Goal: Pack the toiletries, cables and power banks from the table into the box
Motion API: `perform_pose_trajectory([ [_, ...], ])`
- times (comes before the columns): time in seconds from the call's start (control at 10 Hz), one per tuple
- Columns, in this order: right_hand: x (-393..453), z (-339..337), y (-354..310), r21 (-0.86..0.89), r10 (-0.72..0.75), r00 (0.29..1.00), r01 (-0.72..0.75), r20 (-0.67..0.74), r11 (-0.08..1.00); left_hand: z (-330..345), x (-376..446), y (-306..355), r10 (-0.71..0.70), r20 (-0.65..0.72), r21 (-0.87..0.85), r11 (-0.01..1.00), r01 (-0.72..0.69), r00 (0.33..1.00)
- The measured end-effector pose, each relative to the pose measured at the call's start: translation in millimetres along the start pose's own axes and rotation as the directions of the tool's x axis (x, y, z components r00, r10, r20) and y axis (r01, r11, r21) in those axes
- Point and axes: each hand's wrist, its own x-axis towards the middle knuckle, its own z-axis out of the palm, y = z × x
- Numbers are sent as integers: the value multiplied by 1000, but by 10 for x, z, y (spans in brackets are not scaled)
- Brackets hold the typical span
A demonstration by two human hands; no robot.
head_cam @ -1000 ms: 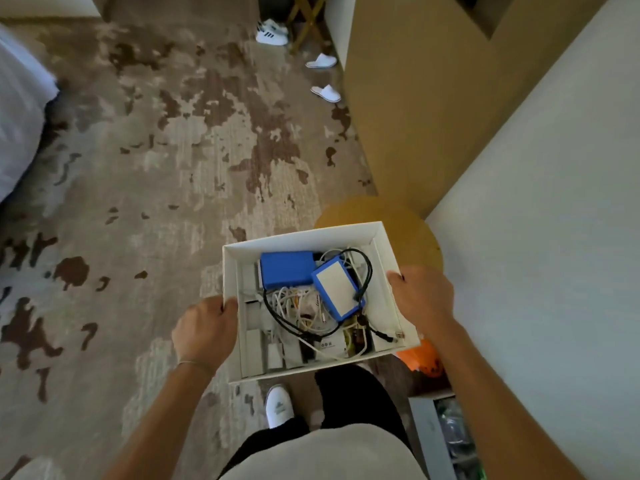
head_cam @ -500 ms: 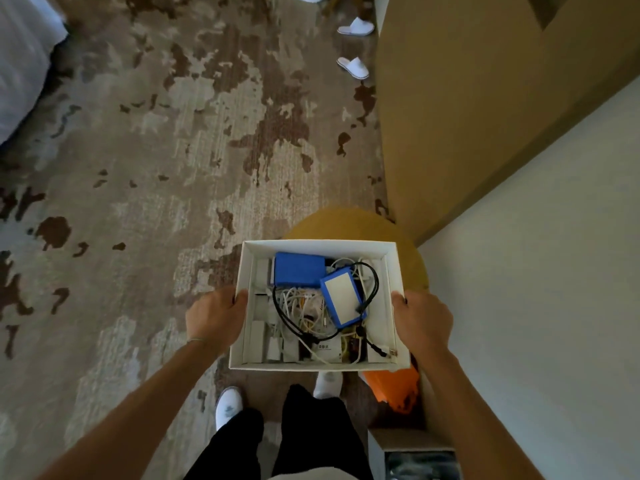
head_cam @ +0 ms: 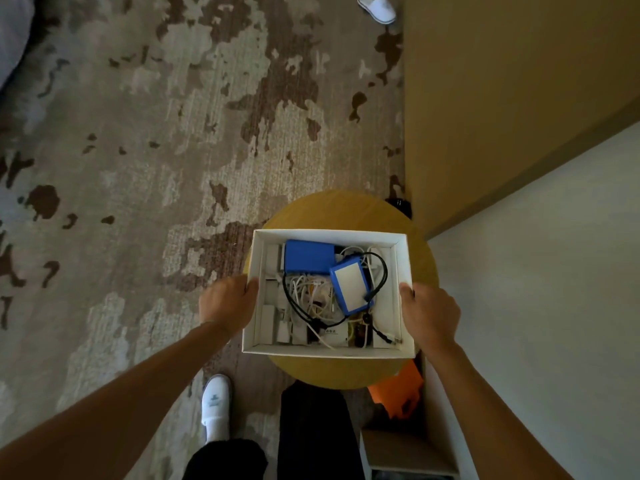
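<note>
Box: your white box (head_cam: 404, 271) sat between your two hands, open at the top, over the round yellow bench (head_cam: 346, 211); whether its bottom touched the bench could not be told.
Left hand: your left hand (head_cam: 227, 303) gripped the box's left wall, fingers curled over the rim near the middle of that side.
Right hand: your right hand (head_cam: 429, 311) gripped the right wall the same way, thumb on the rim, just across from the left hand.
Power banks: a blue power bank (head_cam: 308, 256) lay flat against the far wall of the box; a second power bank (head_cam: 350, 287), blue-edged with a pale face, lay tilted on top of the cables, nearer your right hand than your left.
Cables: a black cable (head_cam: 381, 271) looped around the pale-faced power bank, and a tangle of white cables (head_cam: 311, 292) filled the middle of the box.
Toiletries: small white packets (head_cam: 272, 308) stood in a row along the left wall, just inside your left hand; what they were was too small to tell.
Floor: patterned carpet (head_cam: 138, 133) spread to your left, with one white slipper (head_cam: 216, 407) on your foot below the box.
Beside the bench: an orange bag (head_cam: 398, 389) lay against the bench's near right edge.
</note>
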Motion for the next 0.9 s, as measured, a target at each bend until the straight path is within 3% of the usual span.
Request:
perform_pose_trajectory([
  [0.7, 299, 459, 345, 46, 26, 1000, -26, -9, 999, 450, 387, 281, 41, 25, -35, 999, -40, 999],
  [0.8, 341, 375, 330, -35, 127, 968, -122, 215, 992, 291, 418, 267, 37, 201, 64, 997, -51, 979],
  [0.9, 394, 6, 256, -129, 152, 890, -106, 429, 986, -57, 408, 344, 59, 356, 195, 971, -135, 933],
])
